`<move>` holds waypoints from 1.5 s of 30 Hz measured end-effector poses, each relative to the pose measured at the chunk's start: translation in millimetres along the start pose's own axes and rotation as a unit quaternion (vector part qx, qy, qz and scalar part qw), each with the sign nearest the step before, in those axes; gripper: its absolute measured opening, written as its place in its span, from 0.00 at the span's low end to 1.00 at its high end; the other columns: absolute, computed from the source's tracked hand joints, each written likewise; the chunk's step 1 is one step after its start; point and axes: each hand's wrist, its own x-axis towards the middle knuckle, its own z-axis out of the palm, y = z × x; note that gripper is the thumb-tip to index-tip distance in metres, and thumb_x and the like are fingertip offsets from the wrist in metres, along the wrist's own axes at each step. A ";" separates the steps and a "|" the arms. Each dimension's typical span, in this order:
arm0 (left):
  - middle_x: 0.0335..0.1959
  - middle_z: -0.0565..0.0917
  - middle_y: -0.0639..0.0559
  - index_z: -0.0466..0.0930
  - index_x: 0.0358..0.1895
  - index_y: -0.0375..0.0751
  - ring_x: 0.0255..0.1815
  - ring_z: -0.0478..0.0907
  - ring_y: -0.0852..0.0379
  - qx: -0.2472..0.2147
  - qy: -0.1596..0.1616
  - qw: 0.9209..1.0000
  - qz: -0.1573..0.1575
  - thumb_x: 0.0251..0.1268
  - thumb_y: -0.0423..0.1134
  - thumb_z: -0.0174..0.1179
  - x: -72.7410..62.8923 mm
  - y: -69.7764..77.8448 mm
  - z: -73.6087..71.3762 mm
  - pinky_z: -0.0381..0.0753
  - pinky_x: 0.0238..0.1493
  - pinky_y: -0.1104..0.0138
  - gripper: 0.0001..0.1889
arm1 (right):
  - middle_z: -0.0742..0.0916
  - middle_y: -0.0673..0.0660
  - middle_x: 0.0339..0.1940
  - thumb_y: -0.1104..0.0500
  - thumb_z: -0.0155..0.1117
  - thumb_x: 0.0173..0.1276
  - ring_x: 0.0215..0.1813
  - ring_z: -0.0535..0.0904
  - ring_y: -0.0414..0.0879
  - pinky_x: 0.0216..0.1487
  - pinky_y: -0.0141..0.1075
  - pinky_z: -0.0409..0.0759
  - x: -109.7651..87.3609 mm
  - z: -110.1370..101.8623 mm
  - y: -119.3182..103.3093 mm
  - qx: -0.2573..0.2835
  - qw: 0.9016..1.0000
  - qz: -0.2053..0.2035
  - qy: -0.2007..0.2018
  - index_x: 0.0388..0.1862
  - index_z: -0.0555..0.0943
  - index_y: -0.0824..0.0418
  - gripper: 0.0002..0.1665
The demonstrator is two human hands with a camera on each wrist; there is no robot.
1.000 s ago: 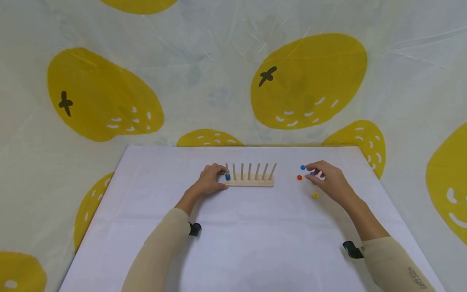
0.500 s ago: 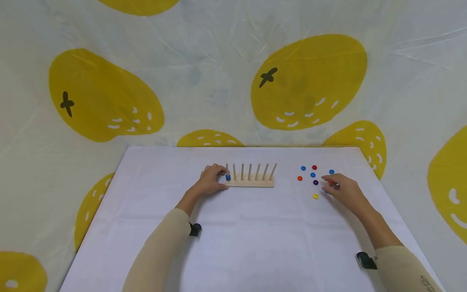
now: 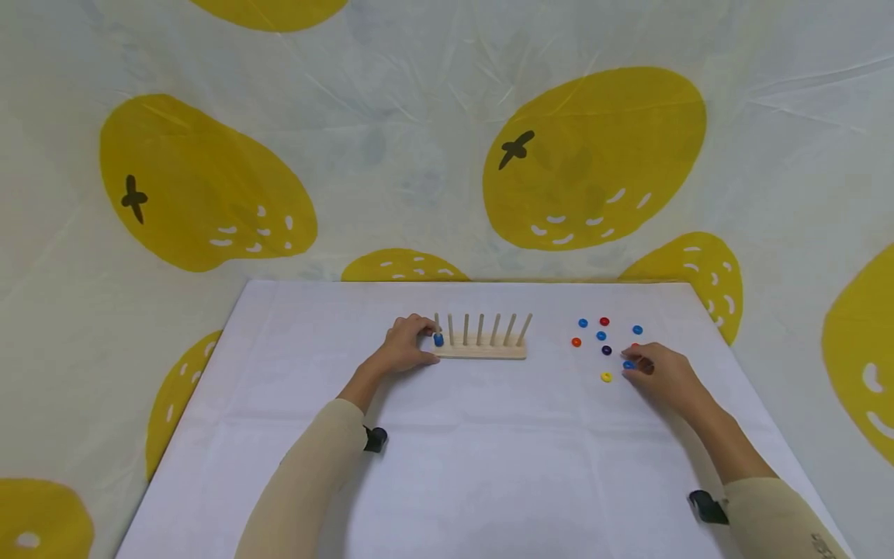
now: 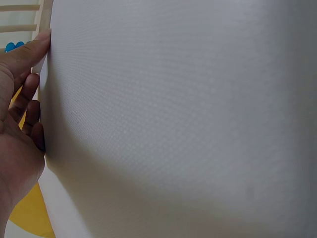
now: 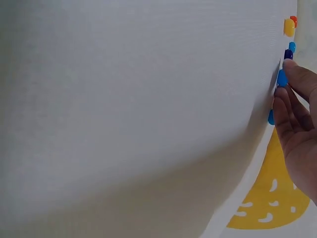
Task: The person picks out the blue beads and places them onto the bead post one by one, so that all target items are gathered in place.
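My left hand (image 3: 403, 342) grips the left end of a wooden peg rack (image 3: 482, 353), thumb at its front edge; in the left wrist view the thumb (image 4: 29, 52) lies along the base. Blue beads (image 3: 438, 340) sit low on the leftmost peg, and the other pegs are bare. Over to the right, my right hand (image 3: 663, 374) has thumb and fingertips around a blue ring bead (image 3: 628, 365) close to the table. The right wrist view shows this blue bead (image 5: 282, 78) between thumb and fingers. A red bead (image 3: 635, 346) is partly hidden behind the hand.
Several loose ring beads lie left of and behind the right hand: a yellow bead (image 3: 606, 377), a dark purple bead (image 3: 606, 350), an orange-red bead (image 3: 576, 342), a red bead (image 3: 604, 321) and blue beads (image 3: 583, 323). A white cloth covers the table (image 3: 482, 450); a fruit-print curtain hangs behind.
My right hand has moved right and toward me, uncovering several beads, and its fingers have come together around a blue bead. The left hand stays on the rack.
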 end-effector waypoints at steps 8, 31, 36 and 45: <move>0.55 0.81 0.50 0.81 0.58 0.46 0.57 0.69 0.49 0.001 0.004 1.000 0.002 0.54 0.43 0.80 1.0 0.3 0.5 0.66 0.63 0.52 0.28 | 0.85 0.62 0.45 0.60 0.74 0.68 0.45 0.77 0.53 0.50 0.48 0.82 0.4 0.4 1.9 -0.011 1.000 -0.009 0.003 0.56 0.84 0.65 0.20; 0.56 0.80 0.51 0.80 0.60 0.46 0.58 0.69 0.49 0.012 0.003 1.000 -0.006 0.55 0.43 0.79 -0.2 -0.3 1.3 0.67 0.64 0.52 0.28 | 0.85 0.58 0.41 0.60 0.74 0.67 0.43 0.78 0.51 0.45 0.37 0.82 2.1 -9.0 -22.2 0.004 1.000 -0.018 0.005 0.52 0.84 0.63 0.16; 0.57 0.80 0.51 0.80 0.60 0.47 0.58 0.68 0.49 0.014 0.001 1.000 -0.006 0.55 0.44 0.79 0.4 -1.3 1.2 0.66 0.64 0.53 0.29 | 0.85 0.56 0.39 0.63 0.73 0.67 0.42 0.78 0.50 0.41 0.25 0.78 6.0 -14.3 -34.5 0.016 0.999 -0.038 0.011 0.51 0.85 0.63 0.15; 0.55 0.80 0.51 0.81 0.58 0.47 0.57 0.69 0.50 0.008 0.003 1.000 -0.004 0.54 0.43 0.80 0.0 -1.1 1.2 0.66 0.63 0.53 0.28 | 0.86 0.59 0.41 0.65 0.74 0.65 0.43 0.80 0.51 0.41 0.22 0.76 17.2 -19.2 -58.2 0.024 0.996 -0.076 0.036 0.50 0.86 0.65 0.14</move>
